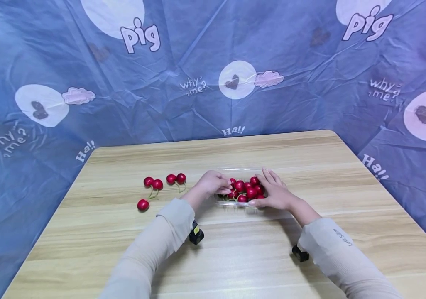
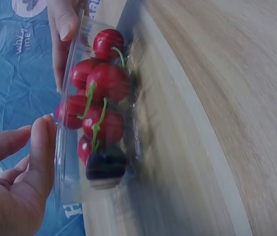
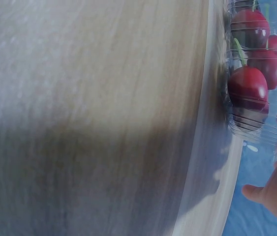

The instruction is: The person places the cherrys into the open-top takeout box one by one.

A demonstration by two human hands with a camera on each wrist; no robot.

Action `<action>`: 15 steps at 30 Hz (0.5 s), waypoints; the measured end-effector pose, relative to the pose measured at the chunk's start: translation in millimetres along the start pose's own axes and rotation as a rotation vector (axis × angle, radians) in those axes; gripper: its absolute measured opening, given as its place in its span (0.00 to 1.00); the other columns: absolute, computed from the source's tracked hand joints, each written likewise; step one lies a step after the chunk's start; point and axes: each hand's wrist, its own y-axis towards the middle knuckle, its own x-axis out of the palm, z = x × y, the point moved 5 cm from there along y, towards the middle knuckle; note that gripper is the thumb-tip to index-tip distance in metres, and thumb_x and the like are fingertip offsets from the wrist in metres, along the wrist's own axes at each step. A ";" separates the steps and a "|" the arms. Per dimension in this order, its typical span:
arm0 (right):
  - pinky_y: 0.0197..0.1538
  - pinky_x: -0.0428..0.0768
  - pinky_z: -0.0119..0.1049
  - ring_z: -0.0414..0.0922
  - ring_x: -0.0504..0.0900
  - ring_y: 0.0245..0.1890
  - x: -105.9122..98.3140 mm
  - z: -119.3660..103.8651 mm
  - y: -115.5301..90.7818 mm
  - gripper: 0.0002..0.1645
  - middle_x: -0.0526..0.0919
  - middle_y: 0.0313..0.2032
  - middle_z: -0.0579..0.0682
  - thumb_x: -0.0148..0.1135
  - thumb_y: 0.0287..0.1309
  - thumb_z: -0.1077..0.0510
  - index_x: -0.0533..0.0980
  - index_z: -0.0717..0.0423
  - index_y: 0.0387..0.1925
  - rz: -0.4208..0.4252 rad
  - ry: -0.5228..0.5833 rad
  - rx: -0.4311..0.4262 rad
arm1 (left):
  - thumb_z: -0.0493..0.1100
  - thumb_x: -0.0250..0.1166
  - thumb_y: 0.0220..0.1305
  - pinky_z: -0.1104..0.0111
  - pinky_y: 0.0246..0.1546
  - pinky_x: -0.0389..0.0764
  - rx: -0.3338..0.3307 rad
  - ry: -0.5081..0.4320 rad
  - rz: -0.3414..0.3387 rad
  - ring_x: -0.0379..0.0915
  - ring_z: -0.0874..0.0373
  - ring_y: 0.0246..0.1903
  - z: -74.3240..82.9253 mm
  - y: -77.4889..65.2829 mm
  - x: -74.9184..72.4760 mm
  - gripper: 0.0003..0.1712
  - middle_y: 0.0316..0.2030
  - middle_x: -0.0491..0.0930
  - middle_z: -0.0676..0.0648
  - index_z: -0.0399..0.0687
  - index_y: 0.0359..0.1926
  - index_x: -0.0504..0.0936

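Observation:
A clear plastic box (image 1: 237, 204) full of red cherries (image 1: 251, 192) with green stems stands on the table. My left hand (image 1: 214, 182) is over the box's left end, fingers bent, fingertips close beside a cherry (image 1: 232, 181). In the left wrist view, the left hand (image 2: 17, 172) is by the rim, and nothing shows between thumb and forefinger. A dark, almost black cherry (image 2: 106, 163) lies at that end. My right hand (image 1: 275, 194) rests against the box's right end with fingers extended. The right wrist view catches only part of the right hand (image 3: 276, 191) beside the box.
To the left lie loose cherries: a joined pair (image 1: 153, 183), a single cherry (image 1: 143, 205) below it, and another pair (image 1: 176, 178) nearer the box. The wood-grain table (image 1: 235, 257) ends at a blue printed cloth (image 1: 198, 112). Black wrist cameras (image 1: 196, 234) hang under both sleeves.

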 end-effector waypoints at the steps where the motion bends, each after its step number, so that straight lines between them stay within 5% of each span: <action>1: 0.55 0.42 0.65 0.59 0.35 0.62 -0.1 0.1 -0.1 0.60 0.39 0.64 0.62 0.58 0.36 0.30 0.49 0.60 0.63 -0.001 -0.001 -0.001 | 0.28 0.54 0.56 0.72 0.28 0.79 0.000 -0.006 0.002 0.74 0.60 0.18 -0.2 -1.3 -1.8 0.10 0.27 0.77 0.36 0.24 0.38 0.74; 15: 0.56 0.42 0.65 0.60 0.36 0.61 -2.3 -1.5 -1.4 0.59 0.40 0.63 0.64 0.59 0.37 0.32 0.49 0.62 0.63 0.000 0.009 -0.015 | 0.30 0.55 0.55 0.70 0.32 0.79 0.012 -0.033 0.044 0.76 0.56 0.24 -6.0 -16.7 -33.8 0.15 0.35 0.75 0.31 0.24 0.44 0.71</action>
